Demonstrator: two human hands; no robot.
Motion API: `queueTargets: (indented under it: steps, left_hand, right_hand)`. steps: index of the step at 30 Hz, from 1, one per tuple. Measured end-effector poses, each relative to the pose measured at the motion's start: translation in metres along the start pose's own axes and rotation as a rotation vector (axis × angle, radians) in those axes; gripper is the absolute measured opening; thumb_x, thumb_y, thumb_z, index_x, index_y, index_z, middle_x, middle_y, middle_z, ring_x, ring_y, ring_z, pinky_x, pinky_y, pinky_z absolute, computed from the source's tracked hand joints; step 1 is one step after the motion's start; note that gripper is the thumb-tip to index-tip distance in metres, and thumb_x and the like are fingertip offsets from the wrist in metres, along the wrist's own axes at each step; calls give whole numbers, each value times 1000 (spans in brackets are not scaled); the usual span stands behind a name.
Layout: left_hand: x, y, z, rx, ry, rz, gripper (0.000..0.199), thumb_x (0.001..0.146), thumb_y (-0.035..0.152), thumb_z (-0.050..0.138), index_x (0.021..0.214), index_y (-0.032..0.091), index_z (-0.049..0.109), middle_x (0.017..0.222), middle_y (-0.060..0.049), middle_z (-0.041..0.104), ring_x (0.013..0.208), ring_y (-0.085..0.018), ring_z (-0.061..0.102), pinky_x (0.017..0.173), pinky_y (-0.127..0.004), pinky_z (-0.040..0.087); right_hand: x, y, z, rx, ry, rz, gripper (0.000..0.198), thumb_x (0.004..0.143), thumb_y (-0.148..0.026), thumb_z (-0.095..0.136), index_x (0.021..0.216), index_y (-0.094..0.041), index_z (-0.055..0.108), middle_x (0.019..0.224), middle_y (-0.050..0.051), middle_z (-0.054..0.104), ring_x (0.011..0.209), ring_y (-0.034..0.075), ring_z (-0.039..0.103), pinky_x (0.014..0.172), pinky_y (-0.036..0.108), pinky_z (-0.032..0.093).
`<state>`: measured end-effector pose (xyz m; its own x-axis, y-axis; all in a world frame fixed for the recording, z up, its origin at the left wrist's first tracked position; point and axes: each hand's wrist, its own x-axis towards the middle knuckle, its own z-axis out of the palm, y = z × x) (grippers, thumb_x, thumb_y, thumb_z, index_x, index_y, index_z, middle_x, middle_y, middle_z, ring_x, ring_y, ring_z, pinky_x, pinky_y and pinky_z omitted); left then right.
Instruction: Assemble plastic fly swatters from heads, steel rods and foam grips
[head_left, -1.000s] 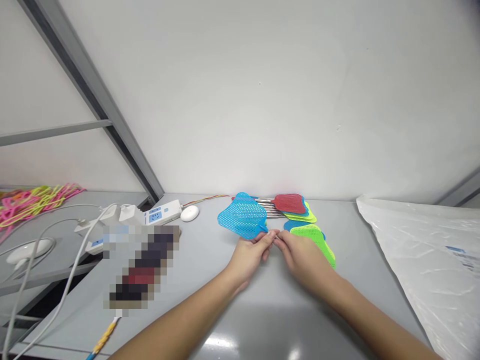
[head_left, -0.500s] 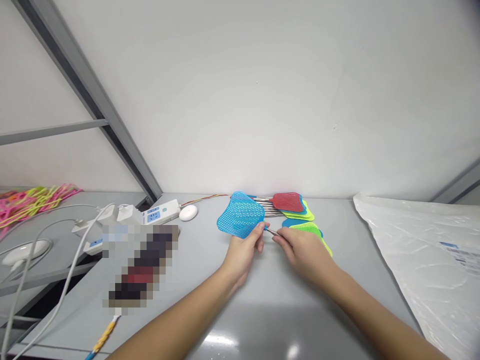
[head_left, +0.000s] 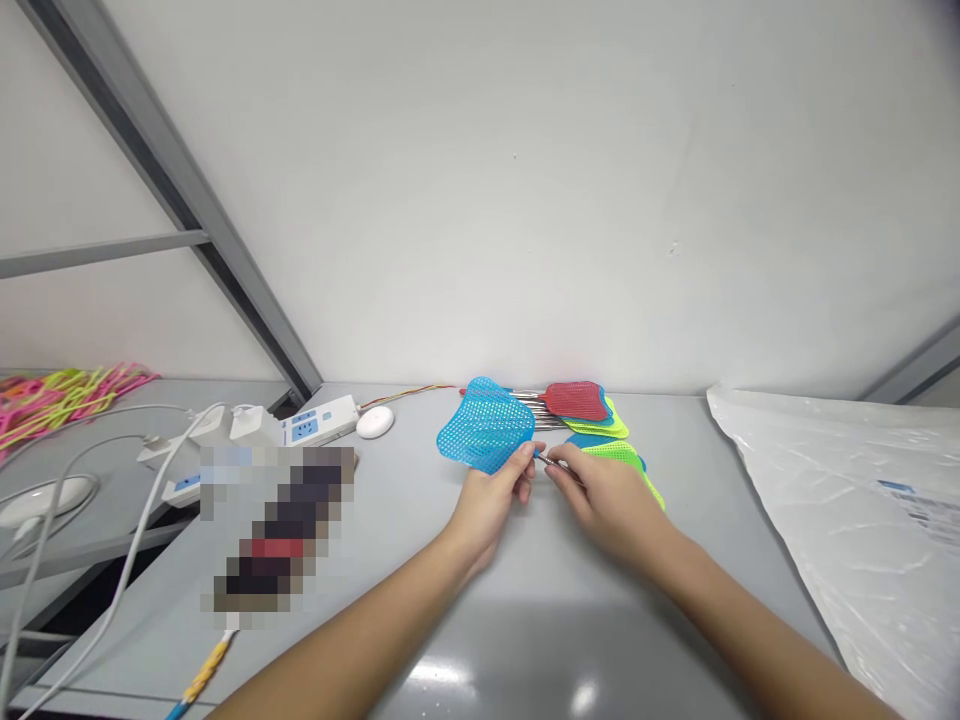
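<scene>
A blue fly swatter (head_left: 486, 425) with a perforated head is held over the grey table. My left hand (head_left: 491, 508) is closed at the base of its head, thumb on top. My right hand (head_left: 604, 490) pinches the thin metal handle just to the right; the far end of that handle is hidden by the fingers. Behind my hands lies a stack of swatters with a red swatter head (head_left: 577, 400) on top and metal rods pointing left. A green swatter head (head_left: 615, 455) lies partly behind my right hand, over blue and yellow ones.
A white power strip (head_left: 322, 423) and a round white case (head_left: 374, 422) sit to the left. Nearer stands a pixelated object (head_left: 289, 535) with a cable. Pink and yellow strands (head_left: 75, 400) lie far left. A white plastic bag (head_left: 847, 500) covers the right side.
The blue swatter's head has shifted slightly right and turned a little. My right hand's fingers have moved slightly on the metal handle; both hands keep their hold.
</scene>
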<state>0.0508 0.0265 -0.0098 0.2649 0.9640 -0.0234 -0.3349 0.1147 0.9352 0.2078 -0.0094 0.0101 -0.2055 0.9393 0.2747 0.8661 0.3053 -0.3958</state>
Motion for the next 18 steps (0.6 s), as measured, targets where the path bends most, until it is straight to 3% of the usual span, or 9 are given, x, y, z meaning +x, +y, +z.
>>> queueTargets:
  steps: [3, 7, 12, 18]
  left_hand:
    - [-2, -1, 0, 17, -23, -19, 33, 77, 45, 67, 93, 16, 69, 79, -1, 59, 56, -6, 44, 56, -23, 37]
    - [-4, -7, 3, 27, -36, -22, 38, 74, 45, 69, 102, 18, 67, 91, -3, 62, 57, -7, 45, 54, -23, 36]
    - [-6, -13, 5, 16, -14, -18, 27, 77, 43, 67, 89, 18, 65, 75, 1, 56, 57, -7, 44, 57, -23, 37]
    - [-6, -13, 6, 14, 54, -9, 28, 76, 42, 69, 87, 17, 64, 72, 1, 56, 57, -7, 43, 57, -22, 35]
  right_hand:
    - [1, 1, 0, 8, -10, -9, 28, 98, -38, 32, 90, -24, 56, 69, -3, 64, 58, 12, 56, 51, 23, 26]
    - [2, 0, 1, 8, -6, -17, 28, 98, -35, 32, 89, -24, 56, 79, -2, 67, 62, 11, 58, 53, 23, 29]
    - [3, -2, 2, -30, -12, 29, 26, 97, -34, 35, 85, -22, 56, 74, -1, 65, 62, 13, 58, 53, 24, 28]
    - [3, -4, 4, 11, 24, 52, 26, 96, -36, 39, 82, -20, 54, 75, 1, 65, 63, 12, 58, 54, 24, 29]
